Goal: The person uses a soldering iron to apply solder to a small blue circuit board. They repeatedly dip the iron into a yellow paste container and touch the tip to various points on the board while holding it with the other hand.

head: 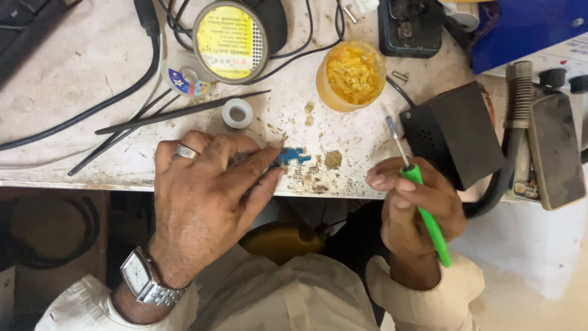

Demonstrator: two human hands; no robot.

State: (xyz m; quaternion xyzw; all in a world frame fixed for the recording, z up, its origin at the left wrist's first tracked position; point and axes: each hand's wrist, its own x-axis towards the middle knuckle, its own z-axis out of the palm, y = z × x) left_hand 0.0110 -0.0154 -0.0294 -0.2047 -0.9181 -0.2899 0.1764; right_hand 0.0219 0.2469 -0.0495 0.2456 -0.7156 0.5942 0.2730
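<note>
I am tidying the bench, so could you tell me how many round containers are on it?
2: a yellow-lidded tin at top centre, and an open orange tub of yellow bits to its right. Others may be hidden.

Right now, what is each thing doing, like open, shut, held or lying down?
Left hand: pressing a small blue circuit board onto the table.
Right hand: gripping a green-handled soldering iron, tip up.
Yellow-filled round plastic jar: open, upright.
Round yellow-lidded tin: shut.
Black tweezers: lying flat, unheld.
</note>
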